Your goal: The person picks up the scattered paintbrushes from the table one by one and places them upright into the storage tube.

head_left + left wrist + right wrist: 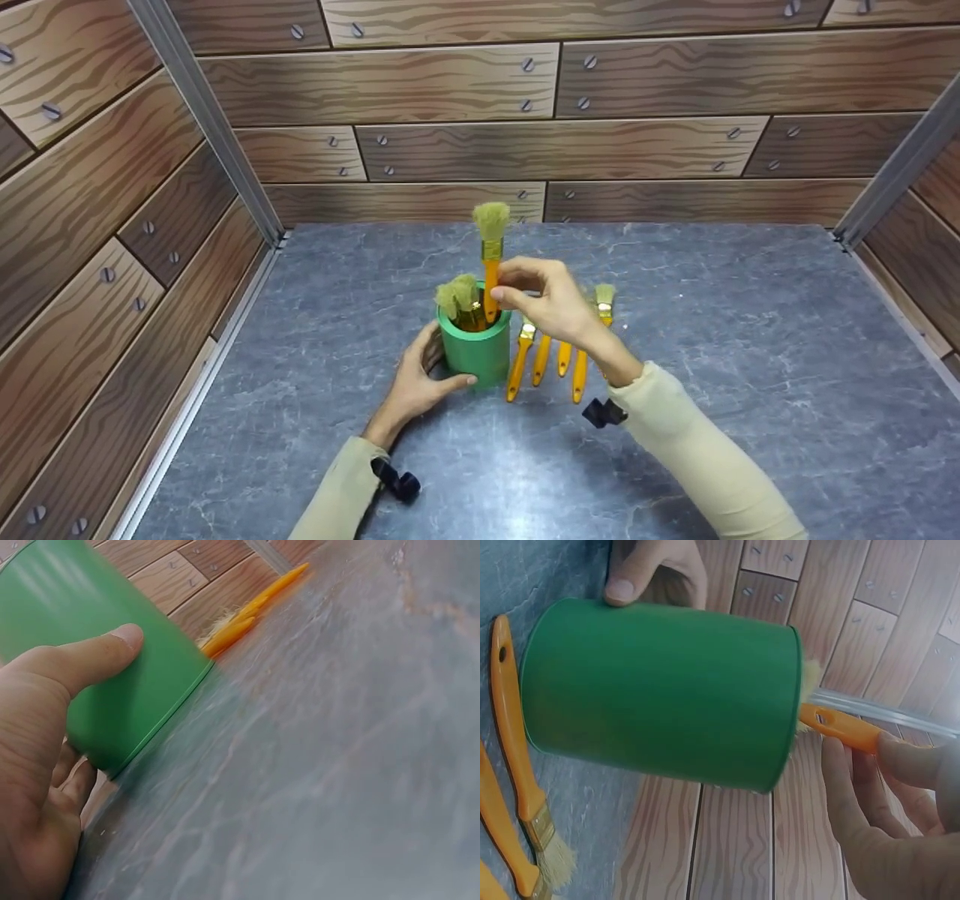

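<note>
A green cylindrical cup [478,356] stands upright on the table with paintbrushes [459,298] in it, bristles up. My left hand [420,379] holds the cup low on its left side; the thumb [105,656] lies along the green wall and the fingers curve behind it. Over the cup's mouth, my right hand [551,300] pinches the orange handle of a paintbrush [491,255] that points bristles up. In the right wrist view the tip of this brush's handle [840,727] is just at the rim. How many brushes the cup contains is hard to tell.
Several more orange-handled paintbrushes [520,364] lie in a row on the grey marbled table [712,337], right of the cup and partly under my right hand. Wood-patterned walls [450,82] with metal corner posts [210,112] enclose the table at the back and sides.
</note>
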### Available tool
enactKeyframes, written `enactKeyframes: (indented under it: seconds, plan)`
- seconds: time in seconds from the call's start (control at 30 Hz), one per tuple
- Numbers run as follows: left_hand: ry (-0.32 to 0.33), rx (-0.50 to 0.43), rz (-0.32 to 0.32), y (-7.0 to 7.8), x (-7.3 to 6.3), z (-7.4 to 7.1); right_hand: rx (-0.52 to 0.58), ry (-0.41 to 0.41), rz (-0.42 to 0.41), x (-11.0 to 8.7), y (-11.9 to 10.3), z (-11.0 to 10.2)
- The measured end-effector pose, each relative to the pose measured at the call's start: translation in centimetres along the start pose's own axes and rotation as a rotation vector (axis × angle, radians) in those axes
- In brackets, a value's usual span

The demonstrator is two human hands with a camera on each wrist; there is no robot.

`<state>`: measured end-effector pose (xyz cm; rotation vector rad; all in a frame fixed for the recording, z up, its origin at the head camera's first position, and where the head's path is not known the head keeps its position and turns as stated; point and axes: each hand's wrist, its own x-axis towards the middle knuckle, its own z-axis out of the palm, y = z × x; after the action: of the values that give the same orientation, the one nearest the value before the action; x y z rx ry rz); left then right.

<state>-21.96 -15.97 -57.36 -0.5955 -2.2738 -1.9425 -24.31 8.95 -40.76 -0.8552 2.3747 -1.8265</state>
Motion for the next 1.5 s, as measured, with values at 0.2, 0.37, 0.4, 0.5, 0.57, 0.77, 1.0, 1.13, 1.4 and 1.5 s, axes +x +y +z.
enactKeyframes:
  seconds: [0.2, 0.37, 0.4, 0.5, 0.57, 0.77, 1.0, 1.13, 1.4, 1.5]
  plan:
    - [0.010, 0.019, 0.019, 0.1, -0.1, 0.1, -0.074, -0.012, 0.010, -0.1, 0.5, 0.8]
    - [0.016, 0.023, 0.019, 0.2, -0.2, 0.0, -0.098, -0.020, -0.012, -0.1, 0.8, 1.2]
    - [0.015, 0.021, 0.021, 0.2, -0.2, 0.0, -0.099, -0.024, -0.022, -0.1, 0.9, 1.3]
    - [0.015, 0.014, 0.027, 0.2, -0.2, 0.0, -0.097, -0.027, -0.042, 0.0, 1.0, 1.4]
    - [0.013, 0.008, 0.033, 0.2, -0.1, 0.0, -0.096, -0.029, -0.052, -0.1, 1.1, 1.3]
    - [0.019, -0.005, 0.014, 0.2, -0.1, 0.1, -0.091, -0.029, -0.055, -0.3, 1.4, 1.1]
    - [0.025, -0.007, -0.009, 0.1, -0.1, 0.0, -0.114, -0.010, -0.023, -0.8, 1.3, 0.4]
    - [0.022, -0.002, -0.013, 0.1, -0.1, 0.0, -0.123, 0.032, -0.006, -1.3, 1.3, -0.3]
    - [0.038, -0.001, -0.006, 0.1, -0.2, 0.0, -0.122, 0.071, 0.032, -2.2, 2.0, -1.5]
    - [0.041, -0.008, -0.006, 0.2, -0.2, 0.1, -0.123, 0.087, 0.059, -2.6, 2.4, -2.1]
